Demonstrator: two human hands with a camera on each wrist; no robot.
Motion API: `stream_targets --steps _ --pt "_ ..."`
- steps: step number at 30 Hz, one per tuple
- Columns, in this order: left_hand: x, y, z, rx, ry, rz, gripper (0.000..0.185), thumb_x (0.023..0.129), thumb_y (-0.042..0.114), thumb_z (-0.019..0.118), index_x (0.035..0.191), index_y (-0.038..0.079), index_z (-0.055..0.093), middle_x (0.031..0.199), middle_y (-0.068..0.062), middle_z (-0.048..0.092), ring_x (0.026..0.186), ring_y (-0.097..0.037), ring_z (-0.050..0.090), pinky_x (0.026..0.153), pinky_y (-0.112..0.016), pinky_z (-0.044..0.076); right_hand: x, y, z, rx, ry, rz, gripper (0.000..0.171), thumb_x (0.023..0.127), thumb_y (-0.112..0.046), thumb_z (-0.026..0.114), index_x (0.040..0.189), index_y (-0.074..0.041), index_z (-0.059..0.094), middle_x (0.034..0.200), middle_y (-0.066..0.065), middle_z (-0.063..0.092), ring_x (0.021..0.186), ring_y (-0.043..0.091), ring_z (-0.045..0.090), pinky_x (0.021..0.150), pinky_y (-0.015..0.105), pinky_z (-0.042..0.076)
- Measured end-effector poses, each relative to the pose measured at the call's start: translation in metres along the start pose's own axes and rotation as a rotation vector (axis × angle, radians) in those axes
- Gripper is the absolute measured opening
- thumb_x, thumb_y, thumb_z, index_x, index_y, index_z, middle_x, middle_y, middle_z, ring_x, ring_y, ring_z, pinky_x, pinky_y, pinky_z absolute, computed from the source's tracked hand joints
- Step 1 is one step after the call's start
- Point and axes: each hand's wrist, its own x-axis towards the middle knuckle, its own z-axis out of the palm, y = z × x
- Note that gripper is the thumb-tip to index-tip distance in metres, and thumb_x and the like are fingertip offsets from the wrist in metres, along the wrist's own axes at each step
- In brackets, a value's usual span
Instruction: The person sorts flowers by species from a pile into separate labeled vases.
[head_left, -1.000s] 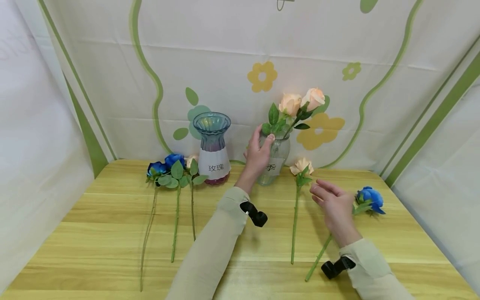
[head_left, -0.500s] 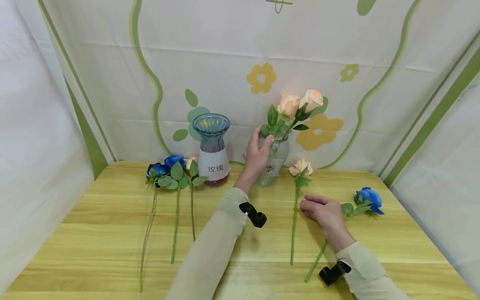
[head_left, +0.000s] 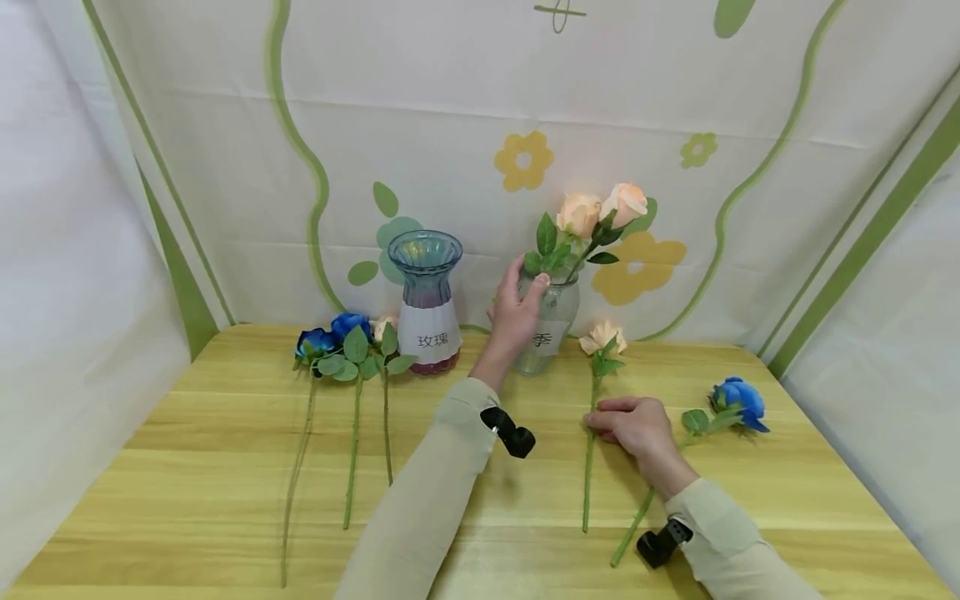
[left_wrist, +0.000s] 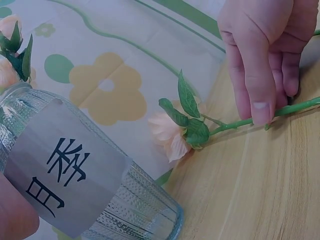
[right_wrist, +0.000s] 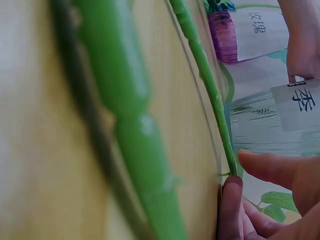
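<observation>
My left hand (head_left: pixel 514 317) grips the upper side of a clear ribbed glass vase (head_left: pixel 561 304) with a white label. Two peach roses (head_left: pixel 579 217) stand in that vase, leaning right. Lower right, my right hand (head_left: pixel 637 429) has its thumb and fingers around the stem of another peach rose (head_left: pixel 602 337), which lies on the table. In the left wrist view the thumb crosses in front of this green stem (left_wrist: pixel 295 106), the fingers behind it. Under the right wrist lies a blue flower (head_left: pixel 739 402), its stem partly hidden by the hand.
Left of the held vase stands a blue-to-purple glass vase (head_left: pixel 426 292) with a white label. Two blue flowers (head_left: pixel 351 327) and a pale flower (head_left: pixel 385 327) lie on the wooden table (head_left: pixel 187 475) at left. A printed cloth (head_left: pixel 435 125) hangs behind.
My right hand has moved left and down from beside the blue flower to the peach rose's stem and now pinches it. The left hand stays on the clear vase.
</observation>
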Motion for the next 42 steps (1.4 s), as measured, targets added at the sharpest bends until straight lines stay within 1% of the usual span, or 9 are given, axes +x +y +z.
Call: stream_targets --steps 6,11,15,18,22,26,31,34,42 --pt "-0.002 0.001 0.002 -0.011 -0.008 -0.008 0.064 0.107 0.043 0.052 0.166 0.022 0.035 0.171 -0.004 0.040 0.161 -0.029 0.032 0.130 -0.064 0.000 0.000 0.000 0.001 -0.114 0.014 0.003 0.044 0.087 -0.016 0.087 0.123 0.005 0.074 0.116 0.019 0.074 0.075 0.010 0.070 0.067 0.026 0.061" --pt "-0.003 0.000 0.001 -0.010 -0.002 -0.015 0.064 0.108 0.043 0.052 0.166 0.023 0.034 0.172 -0.003 0.039 0.161 -0.028 0.031 0.130 -0.064 0.000 0.002 -0.002 0.002 -0.077 0.006 0.012 0.042 0.089 -0.012 0.083 0.126 0.007 0.072 0.110 0.016 0.077 0.073 0.009 0.071 0.066 0.026 0.062" --pt "-0.003 -0.001 0.002 -0.009 -0.002 -0.014 0.064 0.108 0.043 0.051 0.166 0.023 0.034 0.171 -0.003 0.039 0.161 -0.028 0.032 0.130 -0.063 0.001 0.003 0.000 0.000 0.069 -0.011 0.018 0.045 0.094 -0.006 0.077 0.134 0.012 0.066 0.125 0.023 0.073 0.074 0.006 0.073 0.070 0.024 0.064" --pt "-0.003 -0.001 0.003 -0.015 -0.005 -0.009 0.064 0.108 0.044 0.051 0.166 0.023 0.034 0.172 -0.003 0.039 0.161 -0.028 0.032 0.130 -0.064 0.000 0.005 0.001 -0.004 0.179 -0.010 0.026 0.047 0.098 -0.006 0.072 0.140 0.013 0.061 0.130 0.019 0.073 0.076 0.005 0.074 0.072 0.022 0.064" --pt "-0.003 -0.001 0.003 -0.026 -0.007 -0.002 0.065 0.109 0.044 0.050 0.167 0.022 0.033 0.172 -0.003 0.038 0.161 -0.029 0.031 0.129 -0.065 -0.002 0.006 -0.003 -0.008 0.278 0.029 0.038 0.049 0.102 -0.009 0.070 0.145 0.010 0.058 0.110 -0.001 0.080 0.081 0.003 0.074 0.075 0.021 0.063" --pt "-0.002 -0.001 0.002 -0.024 -0.006 0.003 0.064 0.109 0.044 0.050 0.166 0.022 0.033 0.172 -0.003 0.038 0.162 -0.028 0.031 0.129 -0.066 -0.002 0.007 -0.015 -0.012 0.428 0.084 0.030 0.045 0.104 -0.009 0.068 0.146 0.004 0.058 0.100 -0.016 0.074 0.090 0.003 0.073 0.083 0.019 0.062" --pt "-0.002 -0.002 0.001 -0.025 -0.011 0.006 0.063 0.109 0.045 0.050 0.166 0.023 0.033 0.172 -0.003 0.038 0.162 -0.028 0.030 0.129 -0.066 -0.002 0.011 -0.031 -0.019 0.678 0.159 0.004 0.023 0.104 -0.007 0.066 0.128 -0.009 0.066 0.102 -0.012 0.072 0.094 0.004 0.071 0.087 0.018 0.061" --pt "-0.002 -0.003 0.001 -0.027 -0.013 0.007 0.064 0.109 0.045 0.050 0.167 0.023 0.033 0.172 -0.003 0.037 0.162 -0.027 0.029 0.129 -0.066 -0.002 0.015 -0.040 -0.024 0.845 0.213 -0.019 0.018 0.102 -0.005 0.069 0.119 -0.010 0.069 0.104 -0.007 0.073 0.092 0.007 0.072 0.084 0.019 0.062" --pt "-0.001 -0.003 0.000 -0.036 -0.024 0.012 0.064 0.109 0.045 0.051 0.166 0.025 0.033 0.172 -0.001 0.038 0.163 -0.026 0.029 0.130 -0.066 -0.003 0.015 -0.071 -0.035 1.213 0.309 -0.130 0.031 0.093 0.002 0.077 0.123 -0.005 0.069 0.125 0.003 0.067 0.094 0.016 0.071 0.077 0.024 0.063"
